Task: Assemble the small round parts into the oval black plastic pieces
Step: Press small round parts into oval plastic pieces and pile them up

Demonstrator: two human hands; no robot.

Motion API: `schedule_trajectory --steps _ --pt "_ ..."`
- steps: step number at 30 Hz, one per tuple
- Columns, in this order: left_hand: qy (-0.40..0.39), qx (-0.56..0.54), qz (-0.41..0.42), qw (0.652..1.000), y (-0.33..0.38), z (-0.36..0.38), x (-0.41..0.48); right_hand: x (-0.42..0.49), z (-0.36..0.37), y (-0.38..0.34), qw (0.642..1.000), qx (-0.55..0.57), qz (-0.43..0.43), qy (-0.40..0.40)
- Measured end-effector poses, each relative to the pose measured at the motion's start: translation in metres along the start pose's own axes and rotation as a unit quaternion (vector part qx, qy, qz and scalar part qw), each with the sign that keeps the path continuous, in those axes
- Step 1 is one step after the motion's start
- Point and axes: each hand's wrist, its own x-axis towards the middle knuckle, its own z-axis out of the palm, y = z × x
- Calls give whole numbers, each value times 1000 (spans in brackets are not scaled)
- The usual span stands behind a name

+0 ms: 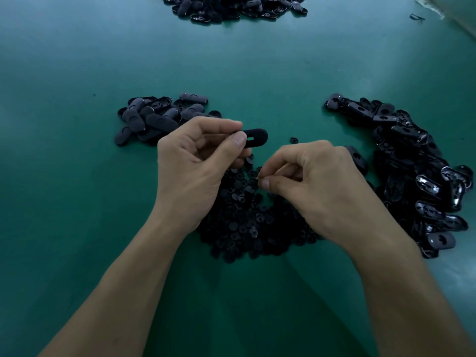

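Observation:
My left hand (195, 161) pinches one oval black plastic piece (256, 136) between thumb and fingers, holding it above the table with its slot facing me. My right hand (309, 181) hovers over the heap of small round parts (244, 222), its thumb and forefinger pinched together on a small round part (258, 176) that is mostly hidden by the fingertips. The two hands are a short distance apart, the oval piece up and left of the right fingertips.
A pile of matte oval pieces (154, 117) lies behind my left hand. A larger pile of glossy oval pieces (417, 176) curves along the right. Another heap (239, 6) sits at the far edge of the green table (77, 176). One stray round part (293, 140) lies between the hands.

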Motion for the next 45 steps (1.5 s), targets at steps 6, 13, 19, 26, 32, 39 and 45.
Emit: schedule_trajectory --steps 6,13,19,26,32,39,45 --pt "9 -4 -7 1000 0 0 0 -2 -4 -6 998 49 -37 -13" --pt "8 5 -7 1000 1 -1 0 0 -1 -5 999 11 -9 -38" --pt "0 13 -25 1000 2 0 -1 0 4 -14 993 99 -58 25" --pt "-18 5 -26 999 5 2 -3 2 8 -16 974 165 -100 116" --pt "-18 11 -26 999 6 2 -2 2 10 -18 981 77 -102 143" --pt "-28 -8 -26 999 6 1 -2 1 14 -21 978 68 -99 168" --pt "-36 14 -20 999 8 2 -3 2 18 -22 978 94 -75 169"
